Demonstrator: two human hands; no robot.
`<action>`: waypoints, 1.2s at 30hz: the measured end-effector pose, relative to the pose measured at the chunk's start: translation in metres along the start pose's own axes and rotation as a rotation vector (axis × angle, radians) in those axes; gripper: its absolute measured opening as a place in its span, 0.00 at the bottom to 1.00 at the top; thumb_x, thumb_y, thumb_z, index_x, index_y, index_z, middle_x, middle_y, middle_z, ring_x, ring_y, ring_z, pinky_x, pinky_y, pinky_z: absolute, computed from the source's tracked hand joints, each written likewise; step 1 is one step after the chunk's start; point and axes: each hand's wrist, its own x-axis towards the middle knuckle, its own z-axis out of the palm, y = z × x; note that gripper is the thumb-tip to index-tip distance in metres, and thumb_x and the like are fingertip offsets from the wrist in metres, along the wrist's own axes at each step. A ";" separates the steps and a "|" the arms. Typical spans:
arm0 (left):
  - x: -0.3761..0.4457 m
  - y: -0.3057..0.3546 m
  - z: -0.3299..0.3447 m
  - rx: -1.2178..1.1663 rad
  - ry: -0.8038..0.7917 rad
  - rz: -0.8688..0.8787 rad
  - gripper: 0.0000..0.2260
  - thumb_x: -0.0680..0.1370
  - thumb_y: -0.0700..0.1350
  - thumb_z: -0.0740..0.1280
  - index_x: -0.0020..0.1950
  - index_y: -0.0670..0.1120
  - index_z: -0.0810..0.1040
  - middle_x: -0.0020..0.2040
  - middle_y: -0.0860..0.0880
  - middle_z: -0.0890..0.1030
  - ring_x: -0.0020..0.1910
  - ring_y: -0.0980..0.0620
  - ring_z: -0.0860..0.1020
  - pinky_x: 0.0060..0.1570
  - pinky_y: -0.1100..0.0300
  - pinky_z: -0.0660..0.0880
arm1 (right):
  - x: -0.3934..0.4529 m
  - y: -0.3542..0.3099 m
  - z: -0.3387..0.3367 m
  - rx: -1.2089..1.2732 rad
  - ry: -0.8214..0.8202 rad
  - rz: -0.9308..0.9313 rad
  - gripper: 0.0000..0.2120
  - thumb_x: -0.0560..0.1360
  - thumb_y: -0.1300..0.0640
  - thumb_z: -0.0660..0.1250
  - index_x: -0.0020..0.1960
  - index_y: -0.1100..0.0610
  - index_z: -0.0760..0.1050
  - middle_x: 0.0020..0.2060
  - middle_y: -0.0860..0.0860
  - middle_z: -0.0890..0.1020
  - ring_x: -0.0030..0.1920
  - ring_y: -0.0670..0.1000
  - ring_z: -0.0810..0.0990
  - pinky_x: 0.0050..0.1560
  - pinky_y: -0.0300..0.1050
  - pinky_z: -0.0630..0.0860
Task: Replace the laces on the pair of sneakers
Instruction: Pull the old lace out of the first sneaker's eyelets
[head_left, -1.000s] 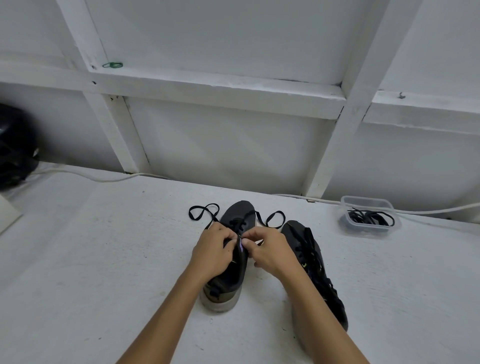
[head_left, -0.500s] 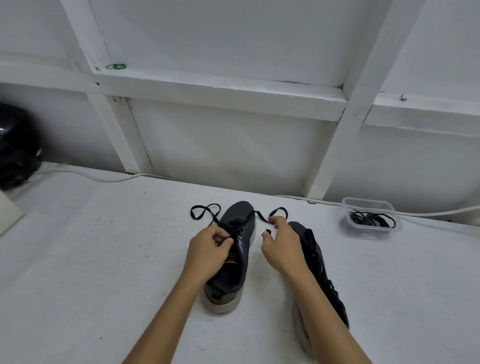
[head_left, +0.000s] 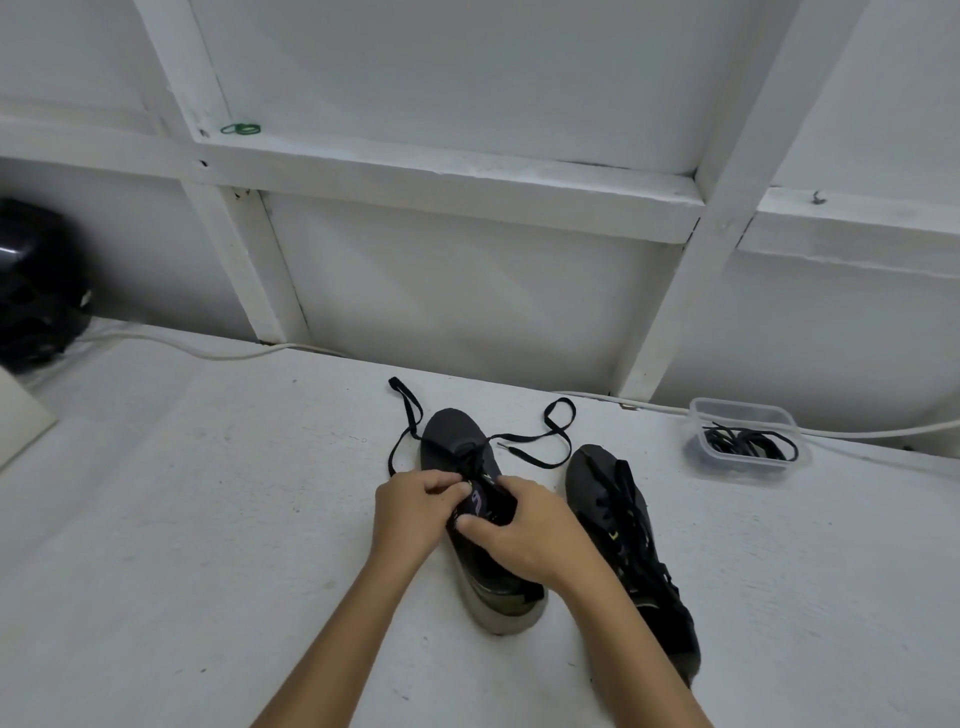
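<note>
Two dark grey sneakers stand on the white surface, toes pointing away from me. The left sneaker (head_left: 451, 434) has its black lace (head_left: 550, 431) partly undone, loose ends trailing out past both sides of the toe. My left hand (head_left: 410, 512) pinches the lace at the upper eyelets. My right hand (head_left: 524, 535) grips the tongue and the side of that same sneaker. The right sneaker (head_left: 618, 514) lies beside it, laced in black, and neither hand touches it.
A clear plastic tub (head_left: 745, 441) holding black laces sits at the right by the wall. A white cable (head_left: 208, 351) runs along the wall base. A black helmet-like object (head_left: 36, 280) is at far left. A green rubber band (head_left: 240, 129) lies on the wall ledge.
My right hand came back from the loose lace end by the toe and now grips the left sneaker's tongue. The lace ends lie farther out. My left hand stayed at the eyelets.
</note>
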 end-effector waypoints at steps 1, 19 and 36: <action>0.002 0.002 0.001 0.025 -0.001 0.021 0.06 0.74 0.46 0.76 0.50 0.50 0.88 0.43 0.57 0.85 0.40 0.70 0.78 0.39 0.81 0.69 | 0.000 0.000 0.004 -0.020 0.009 -0.002 0.16 0.69 0.38 0.72 0.52 0.44 0.77 0.43 0.40 0.82 0.45 0.41 0.80 0.44 0.37 0.76; 0.046 0.029 -0.019 -0.247 -0.491 -0.361 0.10 0.81 0.42 0.61 0.39 0.46 0.71 0.31 0.52 0.67 0.26 0.56 0.60 0.28 0.62 0.57 | -0.001 -0.002 0.017 -0.029 0.053 0.036 0.13 0.74 0.45 0.70 0.57 0.46 0.77 0.48 0.43 0.81 0.48 0.49 0.81 0.48 0.44 0.79; 0.029 -0.003 -0.011 -0.163 -0.124 -0.054 0.03 0.80 0.49 0.68 0.48 0.52 0.80 0.45 0.53 0.82 0.43 0.57 0.79 0.39 0.64 0.71 | 0.001 -0.001 0.016 0.026 0.069 0.057 0.15 0.74 0.43 0.70 0.58 0.46 0.76 0.50 0.44 0.82 0.49 0.49 0.81 0.53 0.48 0.81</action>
